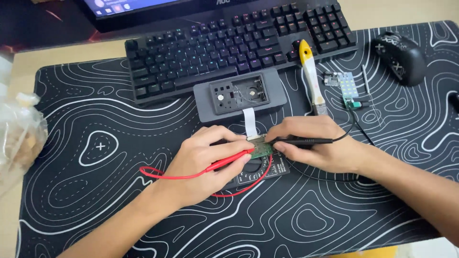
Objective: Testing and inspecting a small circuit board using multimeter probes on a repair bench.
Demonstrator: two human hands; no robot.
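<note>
I am pinching the red probe [229, 160] in my left hand [203, 165] and the black probe [306, 141] in my right hand [315, 143], both tips meeting the small green circuit board [262, 147] at frame centre. The grey case [239, 95] above is lying opened already; I judge the probing is under way, reassembly remaining.

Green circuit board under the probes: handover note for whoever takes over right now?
Left hand: holds the red probe, tip at the left edge of the green circuit board.
Right hand: holds the black probe, tip at the board's right side.
The board lies on a black multimeter, mostly hidden by the hands, and joins the opened grey case by a white ribbon cable.
Done: case open, both probes on the board.
Left: meter face hidden, so no reading can be told.
</note>
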